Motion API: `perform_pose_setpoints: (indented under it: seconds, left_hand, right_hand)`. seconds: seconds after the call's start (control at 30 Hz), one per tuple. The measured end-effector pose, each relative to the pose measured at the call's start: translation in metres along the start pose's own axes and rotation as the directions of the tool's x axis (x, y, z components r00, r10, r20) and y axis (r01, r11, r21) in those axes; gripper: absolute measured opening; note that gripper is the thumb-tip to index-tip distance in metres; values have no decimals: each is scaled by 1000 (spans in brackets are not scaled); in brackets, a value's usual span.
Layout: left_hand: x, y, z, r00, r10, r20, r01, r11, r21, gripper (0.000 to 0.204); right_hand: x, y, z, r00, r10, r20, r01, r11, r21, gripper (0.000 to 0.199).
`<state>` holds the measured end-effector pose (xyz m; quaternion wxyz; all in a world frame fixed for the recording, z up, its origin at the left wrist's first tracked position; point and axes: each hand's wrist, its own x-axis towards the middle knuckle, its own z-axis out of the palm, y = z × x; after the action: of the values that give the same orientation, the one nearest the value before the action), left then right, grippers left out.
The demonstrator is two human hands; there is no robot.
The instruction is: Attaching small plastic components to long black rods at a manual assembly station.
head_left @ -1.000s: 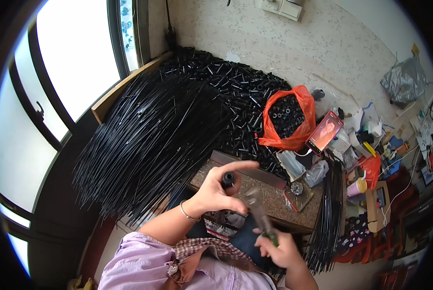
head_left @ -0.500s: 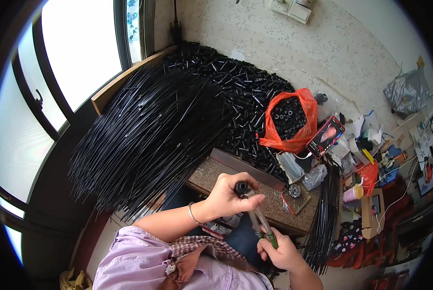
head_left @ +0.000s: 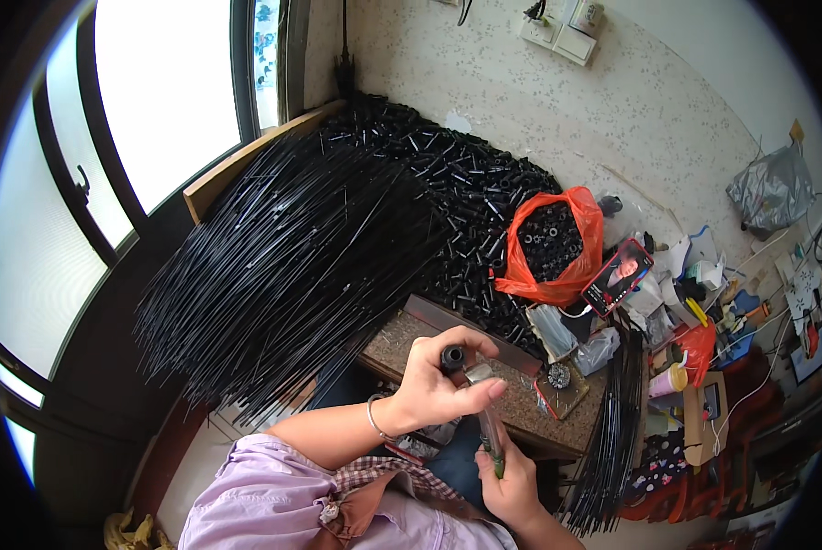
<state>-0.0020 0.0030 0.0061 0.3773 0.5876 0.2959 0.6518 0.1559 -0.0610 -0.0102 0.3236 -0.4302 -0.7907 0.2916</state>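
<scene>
Nearest to me, at the bottom middle of the frame, I see the lilac sleeve (head_left: 273,495) of the left arm and, just right of it, my right hand (head_left: 512,481), closed around the lower end of a slim tool with a green handle (head_left: 493,440) that rises toward the centre. Just above it my left hand (head_left: 434,385) has its fingers curled around a short black tube (head_left: 453,357), its open end facing up, with the thumb lying across the tool's pale upper part; a thin bracelet (head_left: 374,417) sits on that wrist. Both hands hover over the near edge of the small brown table (head_left: 521,403), a speckled slab in the middle of the frame. On the table to the right of the hands lies a small round toothed metal part (head_left: 558,375), and clear plastic bags (head_left: 571,335) sit at its far right corner. A bundle of long black rods (head_left: 612,440) leans down the table's right side. Beyond the table, a large fan of thin black rods (head_left: 282,266) spreads across the left centre, and behind it a heap of short black tubes (head_left: 466,192) fills the corner against the wall. Right of that heap stands an orange plastic bag (head_left: 553,243) filled with small black parts, and a phone with a lit screen (head_left: 617,275) leans just beside it. Clutter fills the right edge, and bright windows (head_left: 154,101) take the upper left.
</scene>
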Motion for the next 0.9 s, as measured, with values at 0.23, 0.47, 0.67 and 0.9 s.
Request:
perform_pose_setpoints:
  seconds: [0.23, 0.47, 0.67, 0.9]
  left_hand:
    - [2, 2, -5, 988, -77, 137, 91, 991, -100, 28]
    - [3, -1, -12, 991, -29, 134, 49, 988, -149, 30]
    - [-6, -2, -24, 984, -29, 177, 66, 977, -205, 37]
    - [13, 24, -39, 997, 50, 58, -17, 880, -475, 35]
  right_hand:
    - [4, 7, -6, 997, 58, 40, -63, 991, 116, 29]
    - [21, 79, -13, 978, 118, -174, -179, 900, -397, 34]
    - [15, 119, 14, 966, 196, -171, -260, 705, -660, 42]
    - [14, 119, 18, 973, 169, -155, -229, 677, -699, 47]
